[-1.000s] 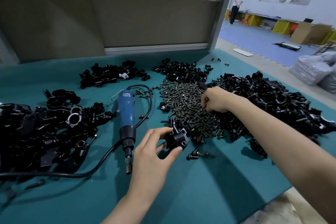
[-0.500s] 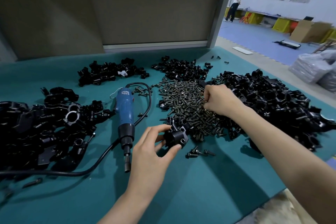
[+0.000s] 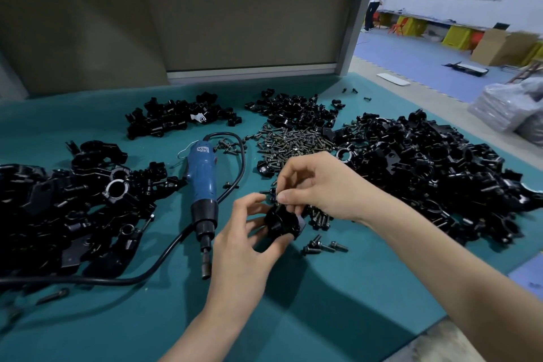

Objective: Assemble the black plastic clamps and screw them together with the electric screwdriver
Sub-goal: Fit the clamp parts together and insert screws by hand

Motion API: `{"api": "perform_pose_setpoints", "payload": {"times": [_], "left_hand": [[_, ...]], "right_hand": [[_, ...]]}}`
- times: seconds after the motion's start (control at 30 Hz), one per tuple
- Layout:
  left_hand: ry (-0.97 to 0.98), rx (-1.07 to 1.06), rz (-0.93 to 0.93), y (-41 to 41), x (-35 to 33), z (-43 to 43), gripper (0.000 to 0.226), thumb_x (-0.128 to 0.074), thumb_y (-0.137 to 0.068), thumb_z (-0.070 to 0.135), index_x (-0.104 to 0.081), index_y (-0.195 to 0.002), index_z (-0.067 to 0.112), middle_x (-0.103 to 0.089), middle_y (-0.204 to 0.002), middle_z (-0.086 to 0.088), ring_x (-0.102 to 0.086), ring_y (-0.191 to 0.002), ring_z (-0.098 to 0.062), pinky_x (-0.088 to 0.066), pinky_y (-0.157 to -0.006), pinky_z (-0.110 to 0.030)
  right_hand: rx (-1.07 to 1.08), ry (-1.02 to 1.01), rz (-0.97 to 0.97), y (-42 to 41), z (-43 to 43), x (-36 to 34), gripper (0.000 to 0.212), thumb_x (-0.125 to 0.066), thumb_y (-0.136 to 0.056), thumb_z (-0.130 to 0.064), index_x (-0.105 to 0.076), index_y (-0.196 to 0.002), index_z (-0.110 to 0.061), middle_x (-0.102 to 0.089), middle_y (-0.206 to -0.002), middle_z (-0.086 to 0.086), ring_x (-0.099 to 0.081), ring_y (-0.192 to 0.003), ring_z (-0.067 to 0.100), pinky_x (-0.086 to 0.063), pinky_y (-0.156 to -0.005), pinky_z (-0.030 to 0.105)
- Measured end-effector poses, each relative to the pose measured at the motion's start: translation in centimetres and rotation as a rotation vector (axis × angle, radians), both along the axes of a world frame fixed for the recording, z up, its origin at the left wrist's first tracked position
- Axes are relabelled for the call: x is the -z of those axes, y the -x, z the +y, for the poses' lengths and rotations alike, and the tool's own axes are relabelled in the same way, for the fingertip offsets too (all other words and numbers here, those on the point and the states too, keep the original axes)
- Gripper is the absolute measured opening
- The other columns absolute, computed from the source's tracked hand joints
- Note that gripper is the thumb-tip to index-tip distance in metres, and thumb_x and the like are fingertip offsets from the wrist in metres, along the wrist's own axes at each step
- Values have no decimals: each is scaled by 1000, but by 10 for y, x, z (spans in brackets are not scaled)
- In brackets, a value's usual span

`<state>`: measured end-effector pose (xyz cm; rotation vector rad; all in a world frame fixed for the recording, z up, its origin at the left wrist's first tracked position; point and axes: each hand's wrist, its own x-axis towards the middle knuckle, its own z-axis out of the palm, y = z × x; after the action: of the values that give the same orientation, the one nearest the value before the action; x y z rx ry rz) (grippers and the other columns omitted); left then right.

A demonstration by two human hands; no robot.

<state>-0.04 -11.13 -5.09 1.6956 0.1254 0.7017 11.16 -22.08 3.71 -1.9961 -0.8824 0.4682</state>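
Teal mat (image 3: pixel 323 317) on bench, grey partition (image 3: pixel 235 23) behind, open workshop floor beyond. One clamp (image 3: pixel 280 222) just above mat, gripped by left hand (image 3: pixel 244 247); right hand (image 3: pixel 317 185) pinches screw (image 3: pixel 274 194) at clamp top. One screwdriver (image 3: pixel 202 182) just left of grip, long axis front-to-back, bit toward worker. One screw pile (image 3: pixel 293 141) behind grip; three loose screws (image 3: pixel 323 245) just right. Four part heaps (image 3: pixel 426 170) around.

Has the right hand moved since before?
Yes. The right hand left the screw pile, came toward the person, and now pinches a screw over the clamp in the left hand.
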Motion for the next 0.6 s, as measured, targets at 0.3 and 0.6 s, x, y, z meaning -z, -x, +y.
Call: {"api": "perform_pose_setpoints", "payload": {"times": [0.3,0.6], "left_hand": [[-51,-52,10,-2,7,3,61,-84,-67,3,-53,-101,44,-63,-101,28,-67,-88,3,-50,-71,-7],[-71,-55,25,-1,7,3,64,-83,-68,5,-55,-107,47,-65,-104,10,-68,-91,-2,-50,-75,-8]], "right_hand": [[78,111,-257,9,7,10,15,-79,-77,-20,-65,-72,-18,-57,-62,-11,-49,-48,-7,-37,-51,9],[134,83,-230,6,12,24,26,-73,-83,-32,-65,-76,-8,-56,-60,4,-42,-52,11,-35,-50,21]]}}
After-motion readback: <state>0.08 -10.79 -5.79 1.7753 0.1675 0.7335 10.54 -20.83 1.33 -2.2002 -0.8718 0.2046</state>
